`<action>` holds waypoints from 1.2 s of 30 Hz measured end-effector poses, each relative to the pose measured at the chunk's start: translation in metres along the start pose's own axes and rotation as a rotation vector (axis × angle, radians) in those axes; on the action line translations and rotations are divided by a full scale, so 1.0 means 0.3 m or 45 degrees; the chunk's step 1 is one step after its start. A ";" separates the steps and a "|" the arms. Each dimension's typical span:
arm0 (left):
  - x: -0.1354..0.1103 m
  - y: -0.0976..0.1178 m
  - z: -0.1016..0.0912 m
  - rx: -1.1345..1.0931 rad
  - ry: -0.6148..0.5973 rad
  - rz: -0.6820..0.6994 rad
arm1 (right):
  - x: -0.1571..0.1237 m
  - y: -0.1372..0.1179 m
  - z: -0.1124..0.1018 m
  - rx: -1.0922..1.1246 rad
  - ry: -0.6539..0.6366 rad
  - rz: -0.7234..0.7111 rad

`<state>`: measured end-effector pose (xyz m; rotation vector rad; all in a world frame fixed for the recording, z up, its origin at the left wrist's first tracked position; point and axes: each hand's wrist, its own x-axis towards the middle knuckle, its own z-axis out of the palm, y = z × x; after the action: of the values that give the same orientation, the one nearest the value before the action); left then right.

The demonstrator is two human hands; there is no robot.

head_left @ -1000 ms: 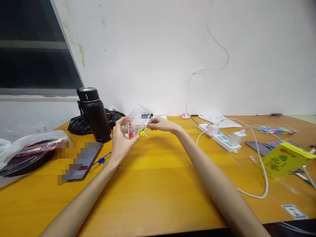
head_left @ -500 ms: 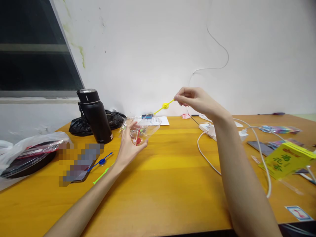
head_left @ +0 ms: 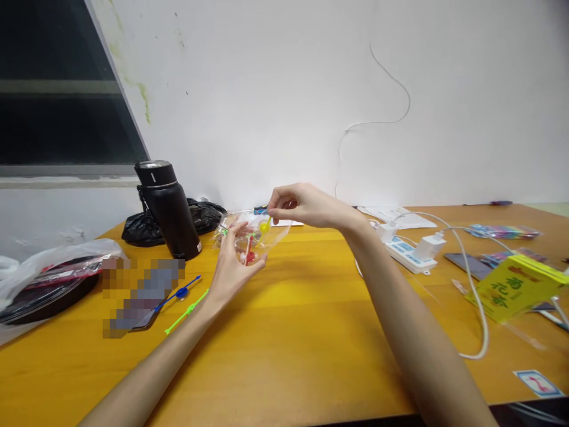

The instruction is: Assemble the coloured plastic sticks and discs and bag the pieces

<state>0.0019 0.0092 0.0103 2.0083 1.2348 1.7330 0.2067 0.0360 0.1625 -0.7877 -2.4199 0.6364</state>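
Note:
My left hand [head_left: 232, 256] is closed around a clear plastic bag [head_left: 281, 235], thumb toward the right. Through the film several small coloured pieces show, among them a red spinner arrow [head_left: 249, 256]. My right hand [head_left: 303, 204] pinches one end of a yellow spinner arrow [head_left: 265, 226], whose round hub is at the bag's mouth; whether its lower end is inside I cannot tell. To the left of my left forearm lie a blue spinner arrow [head_left: 181, 293], its tail over a phone, and a green spinner arrow [head_left: 190, 310].
A black bottle [head_left: 168, 210] stands at the left, before a black plastic bag [head_left: 207, 216]. Farther left, a white plastic bag [head_left: 104, 249] partly covers a round dark object. At the right are a white power strip [head_left: 406, 255] with cables and a yellow box [head_left: 511, 290].
My right hand has moved left and down, bringing the yellow spinner arrow from above and right of the bag to its mouth. My left hand has stayed nearly still.

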 end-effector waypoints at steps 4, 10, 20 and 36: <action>0.001 0.002 -0.003 0.015 -0.045 -0.032 | 0.014 0.009 0.029 0.085 -0.074 -0.015; 0.006 0.009 -0.006 0.050 -0.029 0.006 | 0.027 0.011 0.062 0.077 -0.102 0.058; 0.012 -0.016 -0.010 0.041 -0.010 -0.106 | 0.029 -0.009 0.047 -0.011 0.257 -0.088; 0.074 -0.081 -0.073 -0.008 0.253 -0.270 | 0.139 0.210 0.387 0.057 -0.730 0.093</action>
<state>-0.0296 0.0322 0.0167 1.6634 1.4419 1.8602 0.1336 0.0768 0.0523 -0.7527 -2.8788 1.0598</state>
